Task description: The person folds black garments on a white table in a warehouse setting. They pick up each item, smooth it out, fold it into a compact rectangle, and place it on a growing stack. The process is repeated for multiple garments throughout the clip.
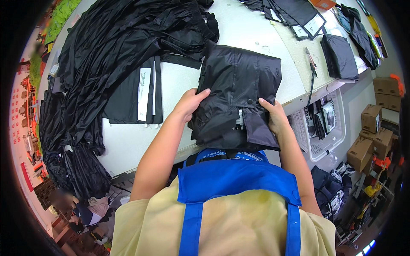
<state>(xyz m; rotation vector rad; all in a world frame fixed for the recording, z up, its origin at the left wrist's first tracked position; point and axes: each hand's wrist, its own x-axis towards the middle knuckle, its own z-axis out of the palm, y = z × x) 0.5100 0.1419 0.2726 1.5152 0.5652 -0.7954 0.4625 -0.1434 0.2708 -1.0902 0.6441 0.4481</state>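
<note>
A folded black jacket of thin shiny cloth lies at the table's near edge, in front of my body. A dark snap button and a short stretch of zipper show on it. My left hand grips its left side, thumb on top and fingers mostly hidden beneath. On the right side my right hand holds it the same way, its thumb close to the snap. To the left of my left hand rests a flat black packet with a white printed strip.
A big heap of loose black garments covers the left of the white table. Scissors, a folded black bundle and black bags lie at right. Below hangs a white basket; cartons stand beyond. Another person is at lower left.
</note>
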